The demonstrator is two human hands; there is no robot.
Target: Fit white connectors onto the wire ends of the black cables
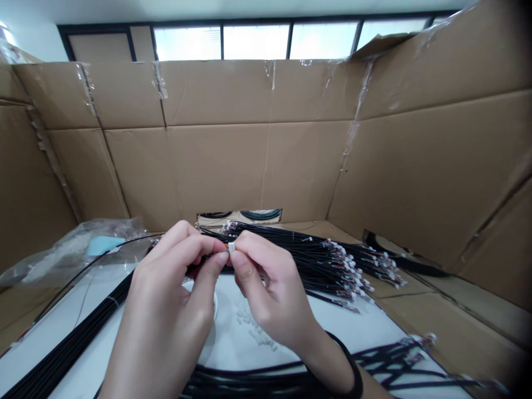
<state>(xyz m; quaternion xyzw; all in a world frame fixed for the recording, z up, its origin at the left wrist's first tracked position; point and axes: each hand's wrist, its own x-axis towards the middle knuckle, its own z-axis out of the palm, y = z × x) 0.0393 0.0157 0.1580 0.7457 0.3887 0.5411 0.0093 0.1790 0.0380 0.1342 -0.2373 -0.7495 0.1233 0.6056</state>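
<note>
My left hand (162,310) and my right hand (266,288) meet at the centre, fingertips pinched together. My right hand grips a small white plastic connector (231,247). My left fingers hold a thin wire end (218,256) against it, with a little orange showing. Behind my hands fans a bundle of black wires (316,266) with small connector ends. Below them, loose white connector housings (253,327) lie on a white sheet (316,327), next to a white round dish (213,327) partly hidden by my left hand.
Cardboard walls (216,166) surround the work surface on three sides. A clear plastic bag (70,249) lies at the left. Long black cables (62,343) cross the lower left, more wires (399,360) lie at the lower right, and coiled wires (241,216) sit at the back.
</note>
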